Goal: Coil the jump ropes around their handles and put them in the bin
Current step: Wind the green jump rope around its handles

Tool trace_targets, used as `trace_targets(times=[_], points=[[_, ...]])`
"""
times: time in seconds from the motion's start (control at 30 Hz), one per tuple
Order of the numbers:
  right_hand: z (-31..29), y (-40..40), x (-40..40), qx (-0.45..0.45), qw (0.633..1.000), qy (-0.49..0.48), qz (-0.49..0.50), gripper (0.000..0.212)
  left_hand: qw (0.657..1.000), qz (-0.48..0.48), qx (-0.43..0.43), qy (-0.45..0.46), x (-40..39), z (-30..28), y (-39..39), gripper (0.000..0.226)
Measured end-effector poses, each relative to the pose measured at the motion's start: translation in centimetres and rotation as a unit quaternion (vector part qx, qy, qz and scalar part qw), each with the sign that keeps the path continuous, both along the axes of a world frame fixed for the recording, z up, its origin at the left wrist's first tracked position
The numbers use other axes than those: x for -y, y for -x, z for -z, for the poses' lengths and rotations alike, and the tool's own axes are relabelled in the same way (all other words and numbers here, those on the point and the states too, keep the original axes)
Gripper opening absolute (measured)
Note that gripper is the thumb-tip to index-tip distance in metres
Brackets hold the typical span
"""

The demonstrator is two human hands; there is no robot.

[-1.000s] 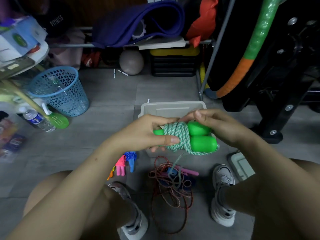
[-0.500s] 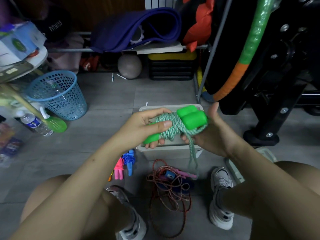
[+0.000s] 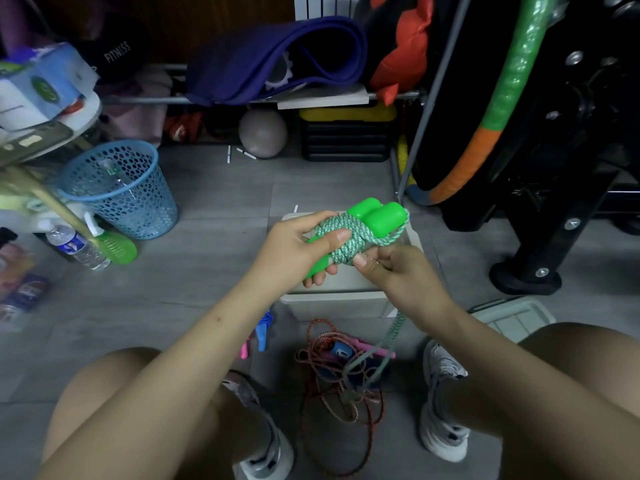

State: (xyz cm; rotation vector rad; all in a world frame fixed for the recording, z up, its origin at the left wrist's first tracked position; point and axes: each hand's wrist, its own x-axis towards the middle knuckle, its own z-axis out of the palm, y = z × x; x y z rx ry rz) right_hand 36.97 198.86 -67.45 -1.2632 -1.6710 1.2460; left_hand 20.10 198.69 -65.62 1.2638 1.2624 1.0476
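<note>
While green jump rope (image 3: 348, 237) hangs mid-coil above bin (image 3: 332, 301), left hand (image 3: 298, 249) grips paired handles, thumb pressing wraps; right hand (image 3: 398, 271) pinches loose strand. Judged light; cord soft, springy, likely to unwind; handles smooth, firmest hold. Tail blurred below right wrist. Bin interior mostly hidden. Red rope (image 3: 337, 386) tangled on floor; its handles hard to make out.

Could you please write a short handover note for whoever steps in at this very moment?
Left hand grips the green handles, thumb pressing the coiled green rope.
Right hand pinches the rope's free end; a loose tail hangs down.
Bin sits on the floor below the hands.
Done: most of the green rope wound.
Left: wind the tail, drop it in, then coil the red rope and the one with pink and blue handles.
</note>
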Motion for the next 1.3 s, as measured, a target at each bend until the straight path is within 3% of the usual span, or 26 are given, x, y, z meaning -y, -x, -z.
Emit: trace_targets(times=[0.1,0.23,0.5,0.77,0.87,0.97,1.17,1.3], points=[[0.2,0.0,0.5,0.030,0.999,0.007,0.014,0.022,0.999,-0.017,-0.031,-0.007,0.1,0.3,-0.2,0.025],[0.0,-0.2,1.0,0.126,0.991,0.016,-0.043,0.031,0.995,-0.062,-0.078,-0.009,-0.3,0.5,0.1,0.036],[-2.2,-1.8,0.4,0.066,0.997,0.018,-0.041,0.037,0.985,-0.005,-0.166,-0.051,-0.6,0.2,0.0,0.036],[-4.0,-2.4,0.2,-0.031,0.993,0.098,-0.061,0.025,0.921,0.118,-0.362,-0.085,0.2,-0.4,-0.2,0.070],[-4.2,-2.9,-0.7,0.062,0.998,0.007,-0.027,0.032,0.924,0.121,-0.350,-0.095,0.7,-0.2,-0.6,0.068],[-3.9,-3.5,-1.4,0.239,0.958,-0.157,0.004,0.039,0.945,0.129,-0.287,-0.090,0.9,-0.1,-0.8,0.057],[-3.3,-4.5,-2.5,0.197,0.947,-0.243,-0.073,0.016,0.967,0.144,-0.204,-0.051,1.3,-0.2,-0.7,0.053],[-3.1,-4.5,-3.1,0.201,0.954,-0.202,-0.095,0.009,0.958,0.152,-0.239,-0.043,1.4,-0.5,-0.8,0.069]])
